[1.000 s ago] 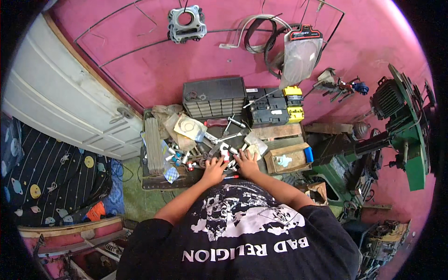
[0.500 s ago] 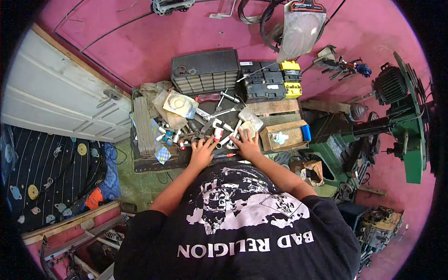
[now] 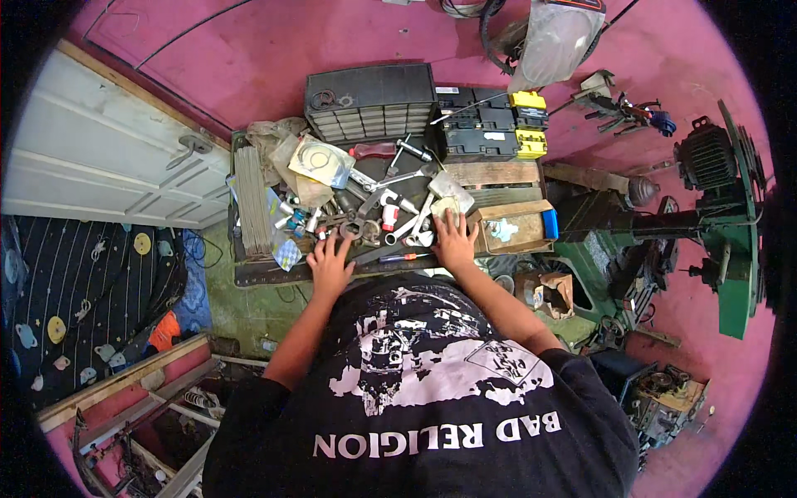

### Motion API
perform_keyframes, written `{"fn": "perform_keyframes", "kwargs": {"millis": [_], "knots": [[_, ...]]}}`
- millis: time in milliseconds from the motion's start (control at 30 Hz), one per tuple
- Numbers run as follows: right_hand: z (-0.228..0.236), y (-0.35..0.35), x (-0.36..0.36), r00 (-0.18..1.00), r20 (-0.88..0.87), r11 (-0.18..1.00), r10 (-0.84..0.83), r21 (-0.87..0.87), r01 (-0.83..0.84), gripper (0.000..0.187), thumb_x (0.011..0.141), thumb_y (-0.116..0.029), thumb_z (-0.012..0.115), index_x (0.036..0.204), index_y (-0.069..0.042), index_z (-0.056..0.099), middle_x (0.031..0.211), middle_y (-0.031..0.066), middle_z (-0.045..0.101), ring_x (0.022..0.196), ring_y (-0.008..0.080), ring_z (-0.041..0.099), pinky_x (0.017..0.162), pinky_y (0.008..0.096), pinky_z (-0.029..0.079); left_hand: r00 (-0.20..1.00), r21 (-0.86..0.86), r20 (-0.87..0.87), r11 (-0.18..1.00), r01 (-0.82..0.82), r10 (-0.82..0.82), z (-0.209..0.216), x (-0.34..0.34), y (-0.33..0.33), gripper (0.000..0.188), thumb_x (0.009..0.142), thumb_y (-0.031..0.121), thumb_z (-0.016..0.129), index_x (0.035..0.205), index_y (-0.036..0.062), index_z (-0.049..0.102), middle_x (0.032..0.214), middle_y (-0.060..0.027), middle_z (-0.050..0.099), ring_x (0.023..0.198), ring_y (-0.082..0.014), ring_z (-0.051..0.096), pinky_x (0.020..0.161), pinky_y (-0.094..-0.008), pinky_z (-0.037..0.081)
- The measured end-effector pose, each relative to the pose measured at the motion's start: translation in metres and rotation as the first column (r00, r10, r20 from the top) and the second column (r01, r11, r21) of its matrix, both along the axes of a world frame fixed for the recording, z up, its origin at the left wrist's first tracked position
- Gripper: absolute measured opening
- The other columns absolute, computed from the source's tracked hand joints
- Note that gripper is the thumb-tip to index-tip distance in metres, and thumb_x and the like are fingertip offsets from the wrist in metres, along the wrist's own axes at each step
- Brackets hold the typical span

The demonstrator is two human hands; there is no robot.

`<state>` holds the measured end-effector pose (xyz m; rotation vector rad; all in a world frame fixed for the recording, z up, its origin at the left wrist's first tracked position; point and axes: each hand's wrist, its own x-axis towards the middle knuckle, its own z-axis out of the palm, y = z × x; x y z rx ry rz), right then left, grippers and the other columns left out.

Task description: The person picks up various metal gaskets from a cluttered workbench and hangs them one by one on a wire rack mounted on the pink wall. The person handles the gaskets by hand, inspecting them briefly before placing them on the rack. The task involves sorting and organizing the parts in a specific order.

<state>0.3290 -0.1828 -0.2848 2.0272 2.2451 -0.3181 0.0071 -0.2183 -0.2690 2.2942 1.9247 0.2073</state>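
My left hand (image 3: 332, 264) rests near the bench's front edge, fingers spread, holding nothing that I can see. Its fingertips are beside dark metal ring-shaped parts (image 3: 352, 229). Fingers apart, my right hand (image 3: 455, 242) lies to the right, its fingertips at a pale, flat piece (image 3: 446, 205). Between the hands are a red-and-white tube-shaped piece (image 3: 389, 217), pale wrenches (image 3: 423, 217) and a slim orange-and-blue tool (image 3: 403, 257). Farther back lie a long chrome wrench (image 3: 402, 178), a socket handle (image 3: 415, 149) and a red-handled tool (image 3: 374, 150).
A wooden tray (image 3: 519, 241) with a blue end stands right of my right hand. Behind are a black drawer cabinet (image 3: 374, 95) and black-and-yellow batteries (image 3: 530, 143). A ridged grey stack (image 3: 251, 199) fills the left end. A green drill press (image 3: 735, 290) stands far right.
My left hand has drawn back to the left, away from the red-and-white piece. My right hand has shifted slightly right. The whole view has tilted a little.
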Motion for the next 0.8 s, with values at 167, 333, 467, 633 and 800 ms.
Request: {"fn": "perform_keyframes", "kwargs": {"millis": [167,333,467,633,800], "knots": [[-0.013,0.007,-0.011,0.997,0.078,0.996,-0.003,-0.083,0.010,0.073,0.083,-0.034,0.071,0.148,-0.022,0.042,0.157,0.0101,0.035,0.144,0.0373,0.028,0.110,0.0732,0.016,0.998,-0.040,-0.054,0.998,-0.043,0.041,-0.012,-0.029,-0.007,0.082,0.077,0.028,0.080,0.150,0.0283,0.042,0.152,-0.0035,0.039,0.126,-0.0323,0.042,0.098,-0.0523,0.032],[0.004,0.015,-0.040,0.996,-0.065,0.995,0.067,0.073,-0.062,0.070,0.087,-0.024,0.066,0.151,-0.026,0.036,0.159,0.0125,0.030,0.144,0.0408,0.030,0.110,0.0718,0.018,0.995,0.053,-0.062,0.996,-0.074,0.078,-0.010,-0.045,-0.003,0.085,0.077,0.028,0.080,0.152,0.0246,0.039,0.156,-0.0049,0.035,0.126,-0.0334,0.041,0.098,-0.0532,0.032],[0.013,0.023,-0.065,0.960,-0.107,0.965,0.258,0.069,-0.252,0.084,0.083,-0.021,0.069,0.154,-0.039,0.028,0.161,0.0114,0.027,0.144,0.0429,0.030,0.108,0.0723,0.024,0.953,0.010,-0.144,0.963,-0.269,0.268,-0.003,-0.060,0.000,0.091,0.078,0.031,0.078,0.155,0.0208,0.032,0.161,-0.0090,0.026,0.128,-0.0369,0.039,0.100,-0.0553,0.032],[0.015,0.022,-0.093,0.903,-0.115,0.909,0.415,0.089,-0.406,0.079,0.078,-0.024,0.072,0.149,-0.034,0.040,0.155,0.0100,0.036,0.141,0.0382,0.034,0.107,0.0706,0.026,0.921,-0.009,-0.161,0.932,-0.362,0.356,-0.027,-0.100,-0.006,0.086,0.078,0.026,0.077,0.153,0.0231,0.036,0.154,-0.0074,0.039,0.127,-0.0367,0.041,0.098,-0.0589,0.031],[0.021,0.035,-0.117,0.904,-0.140,0.910,0.404,0.161,-0.382,0.033,0.081,-0.030,0.070,0.108,-0.013,0.071,0.119,0.0084,0.063,0.128,0.0328,0.046,0.106,0.0689,0.027,0.950,0.012,-0.153,0.962,-0.272,0.271,-0.026,-0.128,-0.004,0.079,0.074,0.013,0.080,0.146,0.0256,0.049,0.144,-0.0022,0.051,0.125,-0.0318,0.045,0.099,-0.0543,0.029]]}}
